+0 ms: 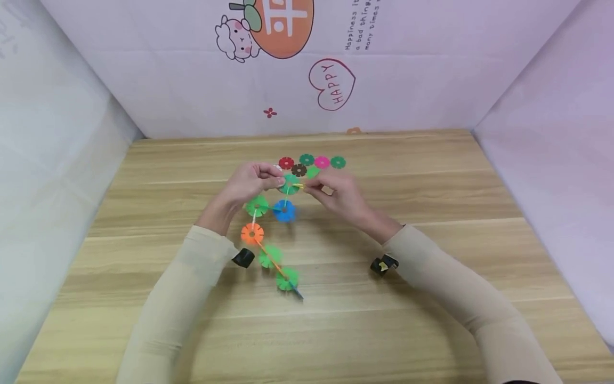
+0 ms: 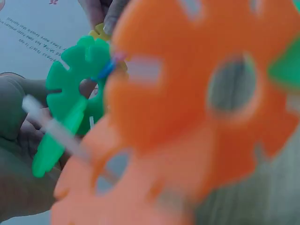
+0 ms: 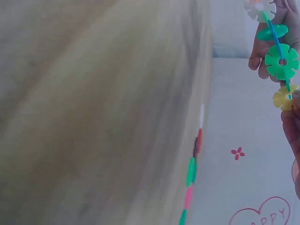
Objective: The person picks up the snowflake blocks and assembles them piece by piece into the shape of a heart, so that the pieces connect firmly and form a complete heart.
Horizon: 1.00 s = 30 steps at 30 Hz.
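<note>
A chain of slotted plastic discs hangs between and below my hands. At its upper end, my left hand (image 1: 251,184) pinches a green disc (image 1: 290,184) by its left side. My right hand (image 1: 340,194) pinches a yellow disc (image 3: 282,98), seen edge-on in the head view, which joins that green disc. Lower in the chain are a blue disc (image 1: 284,211), a green disc (image 1: 257,206), an orange disc (image 1: 252,233) and more green discs, one (image 1: 287,279) near the bottom end. Blurred orange discs (image 2: 168,103) fill much of the left wrist view.
Several loose discs lie behind my hands on the wooden table (image 1: 408,176): a red disc (image 1: 286,162), a brown disc (image 1: 299,170), a pink disc (image 1: 322,162) and green ones. A white disc is partly hidden by the left hand. Pale printed cloth walls (image 1: 408,90) surround the table.
</note>
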Available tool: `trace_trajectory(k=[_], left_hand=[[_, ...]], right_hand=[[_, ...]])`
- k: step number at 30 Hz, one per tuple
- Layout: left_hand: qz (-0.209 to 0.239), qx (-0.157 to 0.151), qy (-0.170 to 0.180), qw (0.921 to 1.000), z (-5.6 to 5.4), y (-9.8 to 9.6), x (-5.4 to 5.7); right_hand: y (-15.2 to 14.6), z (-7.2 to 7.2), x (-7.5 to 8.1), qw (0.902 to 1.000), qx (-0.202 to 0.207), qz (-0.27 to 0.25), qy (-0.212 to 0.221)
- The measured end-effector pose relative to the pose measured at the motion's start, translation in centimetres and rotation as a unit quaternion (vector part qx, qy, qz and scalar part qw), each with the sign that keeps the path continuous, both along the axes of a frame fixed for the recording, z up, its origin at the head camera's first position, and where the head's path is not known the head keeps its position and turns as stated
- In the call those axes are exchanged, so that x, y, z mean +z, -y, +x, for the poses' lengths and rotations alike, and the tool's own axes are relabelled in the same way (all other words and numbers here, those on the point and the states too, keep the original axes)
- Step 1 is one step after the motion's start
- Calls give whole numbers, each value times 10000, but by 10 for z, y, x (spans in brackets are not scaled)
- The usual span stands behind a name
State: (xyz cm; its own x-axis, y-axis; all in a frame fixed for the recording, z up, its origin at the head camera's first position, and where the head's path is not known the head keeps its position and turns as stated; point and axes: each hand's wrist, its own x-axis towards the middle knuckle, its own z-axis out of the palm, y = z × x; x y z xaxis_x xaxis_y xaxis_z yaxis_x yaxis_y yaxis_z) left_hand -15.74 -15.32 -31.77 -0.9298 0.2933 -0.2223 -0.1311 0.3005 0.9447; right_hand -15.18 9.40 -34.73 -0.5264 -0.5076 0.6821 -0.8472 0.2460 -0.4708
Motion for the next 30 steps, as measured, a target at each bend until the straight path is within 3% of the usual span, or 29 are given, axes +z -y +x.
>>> trace_trajectory(k=[4,6,8,10,13,15,18,20,22,25,27,30], left_hand=[[-522,-237,-263,9980,-2,3,10],[-754,-395,-406,9955,-1,3,16],[-977,-555,-537,9922,1,1,22],[-1160,-700,-649,9887,0,-2,26],[-1395,-949,-808,9824,0,-7,33],[-1518,-1113,-905,9779,0,-12,38],[-1731,-1410,-1091,9686,0,-19,43],[-2025,-1605,-1365,9563,0,-25,46],[-2376,-1839,-1711,9383,0,-30,48],[-2970,-2003,-2377,9029,4,-38,51],[-3236,-1887,-2841,8826,10,-43,53],[-3098,-1188,-3789,8639,26,-50,55]], right_hand=[[-1,0,9,9986,38,232,479],[-3,0,15,9946,65,273,998],[-6,-2,20,9837,95,256,1777],[-8,-4,25,9625,86,279,2697],[-10,-10,32,9213,69,429,3865],[-10,-12,36,8969,128,633,4375],[-11,-16,37,8704,320,846,4839],[-12,-17,37,8561,459,959,5058],[-12,-18,36,8484,544,1052,5160],[-13,-17,34,8492,555,1075,5140],[-14,-15,31,8554,487,980,5063],[-20,-10,27,8641,317,648,4981]])
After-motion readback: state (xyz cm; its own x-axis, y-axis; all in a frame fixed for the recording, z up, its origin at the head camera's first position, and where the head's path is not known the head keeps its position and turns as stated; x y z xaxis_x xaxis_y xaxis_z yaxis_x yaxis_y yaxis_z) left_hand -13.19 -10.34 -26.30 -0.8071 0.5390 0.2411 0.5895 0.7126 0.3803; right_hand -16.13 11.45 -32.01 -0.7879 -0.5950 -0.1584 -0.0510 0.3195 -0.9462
